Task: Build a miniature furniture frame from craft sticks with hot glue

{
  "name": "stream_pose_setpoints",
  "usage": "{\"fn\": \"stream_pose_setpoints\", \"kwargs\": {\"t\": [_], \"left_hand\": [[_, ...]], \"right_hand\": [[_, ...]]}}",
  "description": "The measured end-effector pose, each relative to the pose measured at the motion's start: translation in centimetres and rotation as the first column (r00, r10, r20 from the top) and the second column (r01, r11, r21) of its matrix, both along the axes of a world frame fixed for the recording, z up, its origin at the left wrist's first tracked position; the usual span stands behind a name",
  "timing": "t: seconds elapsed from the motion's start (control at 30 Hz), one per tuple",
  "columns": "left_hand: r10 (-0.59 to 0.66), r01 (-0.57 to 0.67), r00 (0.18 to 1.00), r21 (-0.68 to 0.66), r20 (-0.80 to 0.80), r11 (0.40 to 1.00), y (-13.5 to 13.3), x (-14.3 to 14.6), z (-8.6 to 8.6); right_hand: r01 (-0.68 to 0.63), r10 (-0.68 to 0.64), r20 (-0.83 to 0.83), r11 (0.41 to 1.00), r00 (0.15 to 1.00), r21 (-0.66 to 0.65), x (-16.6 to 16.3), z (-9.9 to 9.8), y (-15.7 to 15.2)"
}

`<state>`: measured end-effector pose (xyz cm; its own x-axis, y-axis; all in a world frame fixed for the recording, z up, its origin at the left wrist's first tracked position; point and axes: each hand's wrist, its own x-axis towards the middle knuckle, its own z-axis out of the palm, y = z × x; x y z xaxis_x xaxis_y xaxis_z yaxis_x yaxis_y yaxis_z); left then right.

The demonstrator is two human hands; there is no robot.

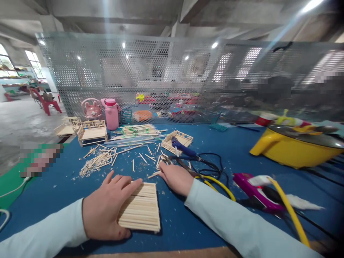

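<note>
My left hand (107, 206) lies flat with its fingers spread on a panel of wooden sticks (142, 208) laid side by side on the blue table (242, 150). My right hand (176, 177) rests further back with its fingers curled down onto a loose stick (153, 175) next to black-handled pliers or cutters (172, 161). What the fingers pinch is hidden beneath the hand.
Loose sticks and offcuts (99, 161) litter the table's left middle. Small wooden furniture models (91, 132) and a pink bottle (111, 114) stand at the back. A yellow pot (295, 147), a purple glue gun (255, 190) and cables lie to the right. A perforated metal screen (174, 71) closes off the rear.
</note>
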<state>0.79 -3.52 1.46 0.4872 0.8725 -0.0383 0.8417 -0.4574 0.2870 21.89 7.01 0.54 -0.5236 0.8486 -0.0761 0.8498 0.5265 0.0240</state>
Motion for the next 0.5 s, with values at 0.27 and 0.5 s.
{"fn": "stream_pose_setpoints", "kwargs": {"t": [0.27, 0.5], "left_hand": [[0.016, -0.017, 1.0, 0.006, 0.01, 1.0, 1.2, 1.4, -0.9], [-0.066, 0.063, 0.992, 0.03, 0.104, 0.998, 4.4, -0.5, 2.6]], "right_hand": [[0.169, -0.176, 0.016, 0.967, 0.984, 0.19, 2.5, 1.2, 0.9], [0.162, -0.162, -0.008, 0.977, 0.987, 0.136, 5.1, -0.1, 1.3]]}}
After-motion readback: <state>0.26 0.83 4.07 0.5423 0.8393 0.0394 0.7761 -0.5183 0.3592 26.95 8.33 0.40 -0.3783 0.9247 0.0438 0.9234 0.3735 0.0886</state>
